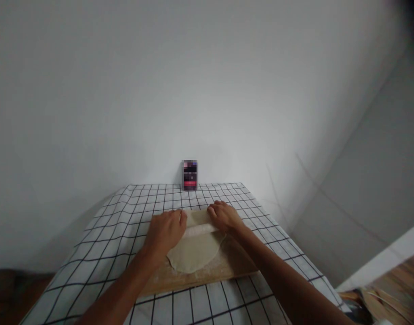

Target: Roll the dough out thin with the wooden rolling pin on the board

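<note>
A flat, rounded sheet of dough (193,255) lies on a wooden board (179,283). Across the dough runs a pale, flour-dusted rolling pin (200,230), its middle showing between my hands. My left hand (166,229) is closed over the pin's left end, with the fingers curled. My right hand (225,215) is closed over its right end, a little farther from me. Both ends of the pin are hidden under the hands. Part of the dough shows beyond the pin, and a larger part on the near side.
The board rests on a table with a white, black-checked cloth (122,225). At the table's far edge a blurred, dark upright object (189,175) leans near the white wall (193,90). On the floor at lower right are brownish items (379,302) I cannot make out.
</note>
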Demonstrator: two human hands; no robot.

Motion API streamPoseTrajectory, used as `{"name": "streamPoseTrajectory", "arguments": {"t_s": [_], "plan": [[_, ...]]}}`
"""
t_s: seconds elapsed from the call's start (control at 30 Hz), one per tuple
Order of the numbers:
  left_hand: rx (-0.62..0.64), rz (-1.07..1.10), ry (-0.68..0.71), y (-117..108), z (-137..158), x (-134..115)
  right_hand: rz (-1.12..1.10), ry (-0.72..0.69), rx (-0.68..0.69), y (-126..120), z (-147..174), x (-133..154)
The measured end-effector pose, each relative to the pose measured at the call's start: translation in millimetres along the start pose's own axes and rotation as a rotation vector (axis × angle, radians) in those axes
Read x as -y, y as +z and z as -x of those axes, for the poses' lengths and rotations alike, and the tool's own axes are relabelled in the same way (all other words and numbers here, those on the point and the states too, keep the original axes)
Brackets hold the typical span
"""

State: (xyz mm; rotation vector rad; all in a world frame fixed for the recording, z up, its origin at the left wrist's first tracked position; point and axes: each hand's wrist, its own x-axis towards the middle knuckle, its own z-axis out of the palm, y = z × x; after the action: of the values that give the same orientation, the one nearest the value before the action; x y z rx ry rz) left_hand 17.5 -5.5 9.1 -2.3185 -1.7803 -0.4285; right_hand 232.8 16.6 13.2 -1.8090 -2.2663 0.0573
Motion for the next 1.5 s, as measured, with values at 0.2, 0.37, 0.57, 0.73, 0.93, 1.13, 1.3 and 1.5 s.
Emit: {"name": "streamPoseTrajectory", "arguments": {"t_s": [0.2, 0.37, 0.57, 0.73, 0.93, 1.13, 1.3, 1.5], "plan": [[0.017, -0.084, -0.131, -7.7, -33.3, 4.8, 0.016, 0.123, 0.037, 5.2, -40.2, -0.4], [0.032, -0.062, -0.164, 1.7, -54.2, 14.9, 0.013, 0.151, 0.043, 9.9, -66.7, -2.5], [0.054, -0.046, -0.168, 8.2, -58.8, 20.3, 0.019, 0.137, 0.039, 15.6, -75.2, -6.4], [0.086, -0.029, -0.149, 5.8, -53.3, 18.6, 0.012, 0.126, 0.065, 17.1, -67.2, -9.1], [0.095, -0.012, -0.103, 1.3, -42.4, 12.0, -0.008, 0.1, 0.069, 15.6, -52.9, -10.1], [0.074, 0.003, -0.078, 2.2, -29.7, 8.5, -0.004, 0.09, 0.054, 11.7, -30.2, -7.7], [0.048, 0.026, -0.036, 1.9, -9.5, 4.2, -0.022, 0.085, 0.042, 8.0, -1.3, -4.2], [-0.14, 0.087, 0.089, 4.2, 28.5, -1.9, -0.062, 0.056, -0.086, 12.4, 34.9, 1.6]]}}
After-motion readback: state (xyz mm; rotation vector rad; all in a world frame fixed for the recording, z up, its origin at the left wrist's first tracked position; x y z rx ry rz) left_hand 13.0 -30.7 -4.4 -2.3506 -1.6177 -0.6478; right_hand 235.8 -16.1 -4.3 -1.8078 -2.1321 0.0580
